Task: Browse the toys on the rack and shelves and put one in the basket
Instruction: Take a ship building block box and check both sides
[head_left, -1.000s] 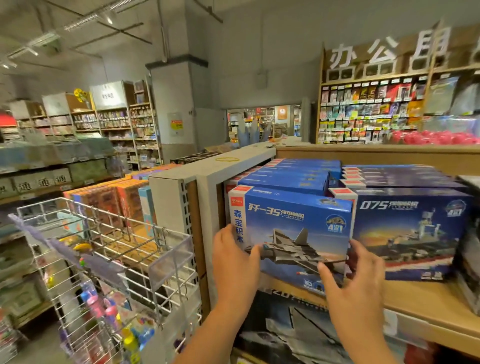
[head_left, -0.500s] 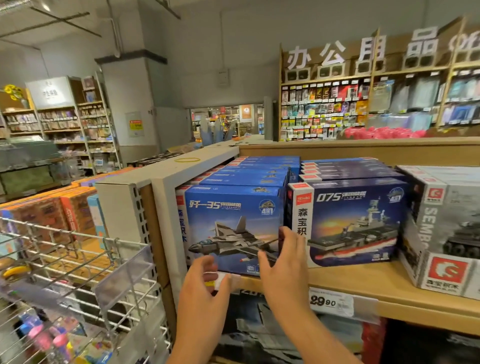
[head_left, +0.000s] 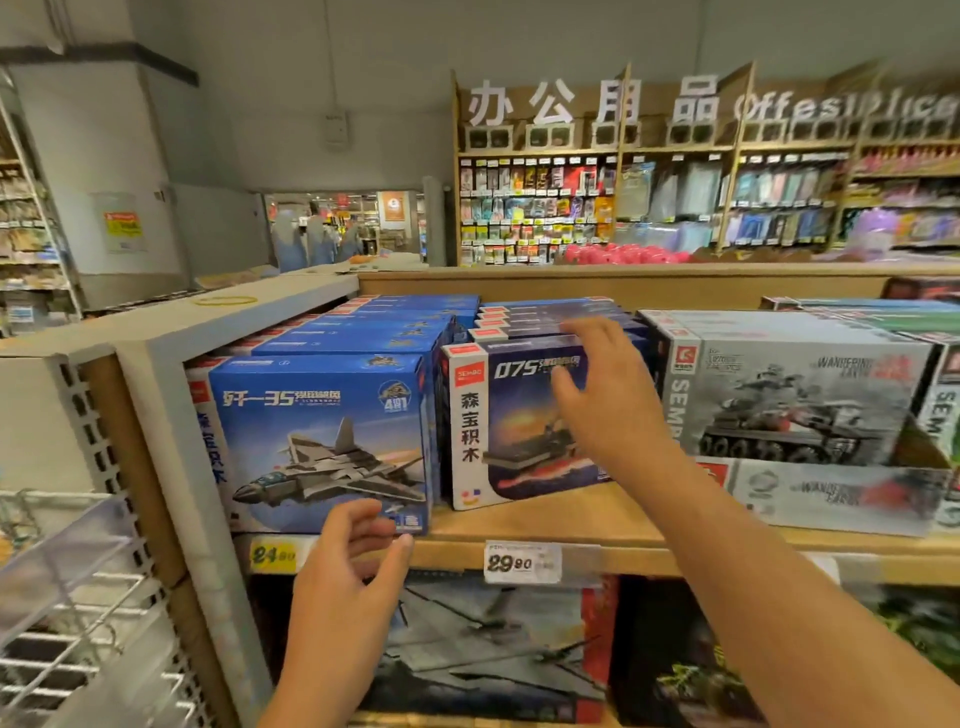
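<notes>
On the wooden shelf (head_left: 597, 525) stand rows of toy boxes. The jet box (head_left: 322, 436), blue with a grey fighter plane, sits at the left end, its front edge at the lip of the shelf. The left hand (head_left: 343, 587) is below its lower right corner, grip wide, fingers loosely spread, fingertips just at the box's bottom edge and holding nothing. The right hand (head_left: 608, 400) reaches across the front of the ship box (head_left: 498, 426) beside it, fingers spread over the top edge, holding nothing. A grey tank box (head_left: 800, 400) stands further right. A white wire rack (head_left: 78, 623) shows at the lower left.
</notes>
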